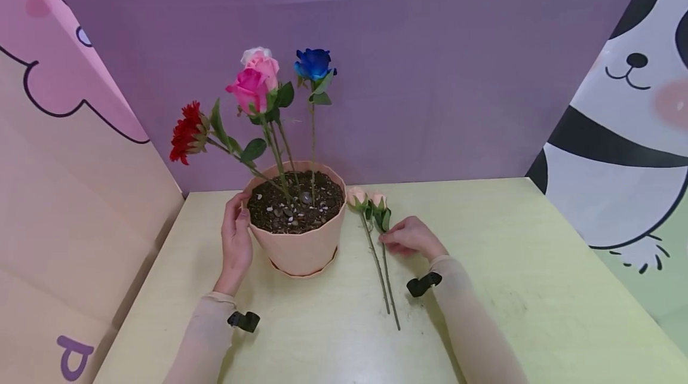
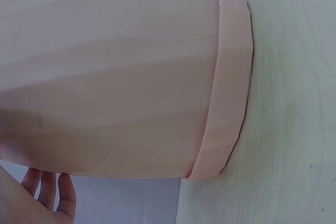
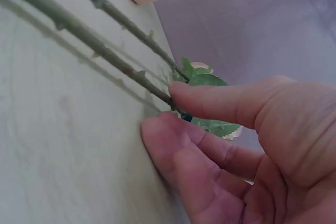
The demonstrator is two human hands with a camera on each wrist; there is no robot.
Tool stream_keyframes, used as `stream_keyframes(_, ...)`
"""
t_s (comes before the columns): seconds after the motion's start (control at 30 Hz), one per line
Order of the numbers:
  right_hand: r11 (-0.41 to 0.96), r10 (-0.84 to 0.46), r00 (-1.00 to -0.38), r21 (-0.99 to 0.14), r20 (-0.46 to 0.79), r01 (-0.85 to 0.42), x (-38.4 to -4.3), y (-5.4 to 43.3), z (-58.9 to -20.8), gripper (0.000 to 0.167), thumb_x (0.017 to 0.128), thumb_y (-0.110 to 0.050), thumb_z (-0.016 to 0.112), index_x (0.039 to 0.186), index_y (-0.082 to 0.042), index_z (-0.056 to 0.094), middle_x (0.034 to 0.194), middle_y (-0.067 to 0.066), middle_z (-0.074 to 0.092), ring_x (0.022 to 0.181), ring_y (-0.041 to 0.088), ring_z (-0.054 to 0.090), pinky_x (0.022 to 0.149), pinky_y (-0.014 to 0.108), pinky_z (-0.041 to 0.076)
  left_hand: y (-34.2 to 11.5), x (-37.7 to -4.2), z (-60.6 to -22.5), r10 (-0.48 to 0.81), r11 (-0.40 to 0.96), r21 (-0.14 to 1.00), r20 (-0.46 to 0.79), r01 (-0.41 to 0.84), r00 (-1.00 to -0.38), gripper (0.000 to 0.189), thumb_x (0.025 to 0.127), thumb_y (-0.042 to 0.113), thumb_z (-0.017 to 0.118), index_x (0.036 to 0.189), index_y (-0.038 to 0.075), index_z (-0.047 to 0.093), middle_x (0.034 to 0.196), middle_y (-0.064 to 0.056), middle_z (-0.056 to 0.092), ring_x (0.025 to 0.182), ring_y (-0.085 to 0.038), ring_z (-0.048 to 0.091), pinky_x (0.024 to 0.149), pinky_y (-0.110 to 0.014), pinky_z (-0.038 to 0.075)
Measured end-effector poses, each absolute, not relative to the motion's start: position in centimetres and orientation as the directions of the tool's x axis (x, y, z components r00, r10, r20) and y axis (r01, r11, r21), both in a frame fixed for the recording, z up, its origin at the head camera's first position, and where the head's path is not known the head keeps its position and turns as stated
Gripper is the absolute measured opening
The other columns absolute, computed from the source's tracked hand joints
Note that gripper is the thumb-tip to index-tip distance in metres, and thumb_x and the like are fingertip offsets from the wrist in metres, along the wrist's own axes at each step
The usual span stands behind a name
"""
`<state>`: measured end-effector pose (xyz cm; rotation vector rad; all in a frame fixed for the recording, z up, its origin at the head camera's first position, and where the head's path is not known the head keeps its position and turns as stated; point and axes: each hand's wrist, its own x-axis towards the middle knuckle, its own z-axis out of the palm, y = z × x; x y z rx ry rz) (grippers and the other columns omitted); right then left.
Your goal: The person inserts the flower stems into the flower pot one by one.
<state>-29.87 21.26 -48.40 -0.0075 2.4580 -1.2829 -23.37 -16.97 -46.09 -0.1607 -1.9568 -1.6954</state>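
Observation:
A pink flowerpot (image 1: pixel 301 249) filled with dark soil stands on the table. My left hand (image 1: pixel 236 240) holds its left side, with curved fingers (image 2: pixel 47 190) against the wall near the rim. To the pot's right lie two pale peach roses, the left rose (image 1: pixel 357 197) close to the pot and the right rose (image 1: pixel 379 201) beside it. My right hand (image 1: pixel 412 237) pinches the right rose's stem (image 3: pixel 100 45) just below its leaves, between thumb and fingertips. Both stems point toward the front of the table.
In the soil stand a red flower (image 1: pixel 188 134) leaning left, a magenta rose (image 1: pixel 249 91), a light pink rose (image 1: pixel 263 63) and a blue rose (image 1: pixel 314 64). A purple panel (image 1: pixel 457 73) rises behind the table (image 1: pixel 516 234). Cartoon-printed panels flank it.

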Motion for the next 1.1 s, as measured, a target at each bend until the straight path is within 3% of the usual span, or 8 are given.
stream_keyframes(0.17, 0.595, -0.149, -0.933, -0.783, -0.327, 0.18, -29.9, 20.9, -48.6, 0.027, 0.092, -0.029, 0.082, 0.102, -0.004, 0.082, 0.077, 0.003, 0.079, 0.062, 0.009, 0.068, 0.06, 0.026, 0.056, -16.9, -23.3, -46.1, -0.26, 0.214, 0.879, 0.472, 0.426, -0.842, 0.04, 0.115, 0.015, 0.032, 0.148, -0.002, 0.046, 0.158, -0.021, 0.049, 0.152, -0.034, 0.038, 0.117, -0.038, 0.035)
stream_keyframes(0.27, 0.594, -0.151, -0.934, -0.785, -0.325, 0.177, -30.0, 20.8, -48.5, 0.023, 0.092, -0.025, 0.078, 0.099, -0.003, 0.081, 0.075, 0.004, 0.078, 0.06, 0.009, 0.066, 0.058, 0.025, 0.054, -17.0, -23.3, -46.1, -0.263, 0.218, 0.875, 0.479, 0.432, -0.838, 0.04, 0.115, 0.016, 0.033, 0.148, -0.003, 0.046, 0.158, -0.021, 0.049, 0.15, -0.033, 0.039, 0.112, -0.033, 0.035)
stream_keyframes(0.5, 0.555, -0.155, -0.944, -0.816, -0.29, 0.159, -29.8, 21.4, -48.2, 0.029, 0.094, -0.021, 0.073, 0.11, 0.002, 0.079, 0.082, 0.005, 0.08, 0.07, 0.011, 0.072, 0.064, 0.027, 0.058, -17.0, -23.4, -46.3, -0.258, 0.217, 0.871, 0.487, 0.442, -0.834, 0.041, 0.114, 0.015, 0.033, 0.147, -0.003, 0.046, 0.157, -0.022, 0.048, 0.154, -0.037, 0.036, 0.122, -0.057, 0.03)
stream_keyframes(0.7, 0.51, -0.16, -0.94, -0.84, -0.302, 0.183, -29.5, 22.5, -47.2, 0.043, 0.097, -0.023, 0.069, 0.129, 0.005, 0.069, 0.101, 0.014, 0.082, 0.087, 0.018, 0.079, 0.075, 0.032, 0.061, -17.0, -23.6, -46.4, -0.258, 0.211, 0.867, 0.495, 0.451, -0.83, 0.04, 0.114, 0.015, 0.034, 0.147, -0.003, 0.047, 0.157, -0.022, 0.049, 0.154, -0.035, 0.037, 0.122, -0.053, 0.031)
stream_keyframes(0.83, 0.468, -0.155, -0.946, -0.864, -0.286, 0.184, -29.3, 23.3, -46.2, 0.05, 0.099, -0.025, 0.069, 0.139, 0.004, 0.063, 0.119, 0.016, 0.079, 0.097, 0.02, 0.078, 0.082, 0.036, 0.061, -16.9, -23.6, -46.3, -0.25, 0.206, 0.865, 0.499, 0.458, -0.83, 0.04, 0.114, 0.014, 0.034, 0.147, -0.004, 0.047, 0.157, -0.023, 0.049, 0.153, -0.037, 0.037, 0.126, -0.06, 0.027)
stream_keyframes(1.1, 0.38, -0.15, -0.973, -0.919, -0.175, 0.107, -29.5, 23.6, -44.6, 0.05, 0.1, -0.026, 0.071, 0.141, 0.002, 0.063, 0.125, 0.011, 0.078, 0.094, 0.011, 0.075, 0.082, 0.033, 0.061, -16.9, -23.4, -46.1, -0.246, 0.199, 0.874, 0.483, 0.444, -0.84, 0.042, 0.114, 0.017, 0.035, 0.15, -0.003, 0.044, 0.159, -0.024, 0.046, 0.156, -0.04, 0.034, 0.128, -0.066, 0.024)
